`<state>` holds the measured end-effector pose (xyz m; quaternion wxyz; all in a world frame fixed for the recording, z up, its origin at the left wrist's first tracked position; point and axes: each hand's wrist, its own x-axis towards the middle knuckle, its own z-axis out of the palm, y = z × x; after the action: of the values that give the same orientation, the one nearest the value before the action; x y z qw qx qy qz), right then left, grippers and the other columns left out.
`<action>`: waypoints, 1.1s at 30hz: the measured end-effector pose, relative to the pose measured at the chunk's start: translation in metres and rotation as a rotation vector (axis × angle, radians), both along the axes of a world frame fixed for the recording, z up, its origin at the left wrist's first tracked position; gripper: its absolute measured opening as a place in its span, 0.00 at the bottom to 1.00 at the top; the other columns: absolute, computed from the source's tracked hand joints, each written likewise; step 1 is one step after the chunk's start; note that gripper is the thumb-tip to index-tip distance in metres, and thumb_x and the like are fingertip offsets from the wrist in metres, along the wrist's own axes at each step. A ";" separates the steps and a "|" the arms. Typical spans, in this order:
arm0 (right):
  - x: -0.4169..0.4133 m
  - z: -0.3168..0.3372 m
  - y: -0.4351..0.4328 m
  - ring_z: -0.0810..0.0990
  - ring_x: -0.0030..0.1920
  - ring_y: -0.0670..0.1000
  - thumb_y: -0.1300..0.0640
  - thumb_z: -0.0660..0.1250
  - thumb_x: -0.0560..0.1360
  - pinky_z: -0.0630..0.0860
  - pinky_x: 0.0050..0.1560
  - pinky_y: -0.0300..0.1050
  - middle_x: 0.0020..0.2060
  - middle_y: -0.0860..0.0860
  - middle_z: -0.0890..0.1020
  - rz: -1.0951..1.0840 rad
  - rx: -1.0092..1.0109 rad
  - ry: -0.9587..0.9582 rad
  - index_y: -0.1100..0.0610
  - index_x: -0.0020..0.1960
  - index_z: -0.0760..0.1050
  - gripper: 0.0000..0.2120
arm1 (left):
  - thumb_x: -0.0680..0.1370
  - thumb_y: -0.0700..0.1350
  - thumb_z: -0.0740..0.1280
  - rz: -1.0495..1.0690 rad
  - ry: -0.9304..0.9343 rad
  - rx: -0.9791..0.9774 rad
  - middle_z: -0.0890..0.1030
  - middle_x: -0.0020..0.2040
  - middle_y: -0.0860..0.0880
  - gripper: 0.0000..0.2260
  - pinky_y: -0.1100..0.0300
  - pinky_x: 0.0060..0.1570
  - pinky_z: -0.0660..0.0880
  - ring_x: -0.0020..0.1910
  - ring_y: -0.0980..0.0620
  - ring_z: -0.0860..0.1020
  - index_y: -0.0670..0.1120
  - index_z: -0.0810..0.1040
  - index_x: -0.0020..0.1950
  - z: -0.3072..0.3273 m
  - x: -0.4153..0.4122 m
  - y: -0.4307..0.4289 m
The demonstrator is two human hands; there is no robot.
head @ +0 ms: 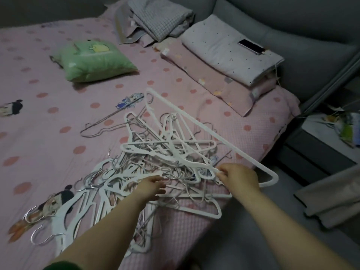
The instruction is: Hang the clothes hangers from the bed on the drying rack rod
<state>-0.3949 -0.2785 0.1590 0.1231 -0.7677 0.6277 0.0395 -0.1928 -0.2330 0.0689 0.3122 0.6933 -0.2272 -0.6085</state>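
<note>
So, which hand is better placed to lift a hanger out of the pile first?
The right hand. Its fingers pinch a white hanger near the top of the hanger pile, so it probably only needs to lift. The left hand rests open on tangled hangers and grips none.

The quilted pink bedsheet (48, 84) carries darker pink polka dots and cartoon prints; the tangled plastic clothes hangers (169, 152) at six o'clock are white. At ten o'clock a green cushion (93, 61) shows a yellow motif, at twelve a folded blanket (159, 18) is grey-checked, and at one a pale lilac pillow (224, 47) has tiny dark specks.
</note>
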 end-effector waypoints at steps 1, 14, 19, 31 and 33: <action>0.000 -0.005 -0.003 0.79 0.51 0.54 0.51 0.57 0.78 0.62 0.40 0.38 0.49 0.52 0.82 0.026 -0.029 0.042 0.53 0.55 0.77 0.12 | 0.79 0.36 0.58 -0.009 -0.025 0.004 0.75 0.37 0.47 0.12 0.65 0.31 0.70 0.33 0.52 0.74 0.37 0.72 0.62 -0.006 -0.003 0.000; -0.016 -0.033 -0.061 0.80 0.51 0.53 0.49 0.58 0.78 0.68 0.43 0.40 0.49 0.50 0.83 0.087 -0.053 0.099 0.49 0.55 0.77 0.12 | 0.79 0.40 0.56 -0.480 -0.861 -0.108 0.66 0.72 0.43 0.19 0.55 0.66 0.64 0.70 0.45 0.66 0.44 0.66 0.70 -0.052 0.021 -0.039; -0.036 -0.031 -0.084 0.79 0.54 0.51 0.47 0.58 0.78 0.72 0.49 0.41 0.52 0.49 0.83 0.050 0.005 0.117 0.47 0.58 0.77 0.13 | 0.80 0.43 0.54 -0.747 -1.084 -0.154 0.49 0.78 0.48 0.25 0.53 0.73 0.50 0.76 0.49 0.50 0.49 0.50 0.76 -0.058 0.026 -0.094; -0.057 -0.049 -0.103 0.79 0.54 0.51 0.45 0.59 0.77 0.72 0.49 0.41 0.51 0.47 0.83 0.042 -0.048 0.116 0.44 0.58 0.76 0.13 | 0.77 0.45 0.61 -0.939 -1.259 -0.124 0.68 0.69 0.46 0.21 0.54 0.69 0.57 0.69 0.45 0.65 0.49 0.63 0.70 -0.084 0.020 -0.156; -0.059 -0.049 -0.104 0.80 0.53 0.52 0.45 0.59 0.77 0.72 0.47 0.41 0.51 0.48 0.83 0.037 -0.066 0.113 0.46 0.58 0.77 0.13 | 0.78 0.42 0.58 -0.928 -1.271 -0.154 0.69 0.69 0.45 0.21 0.54 0.63 0.65 0.66 0.43 0.69 0.48 0.62 0.72 -0.081 0.020 -0.153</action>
<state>-0.4536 -0.3822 0.1101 0.0612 -0.7794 0.6202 0.0645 -0.1725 -0.3861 -0.0125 -0.1163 0.7189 -0.6695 -0.1466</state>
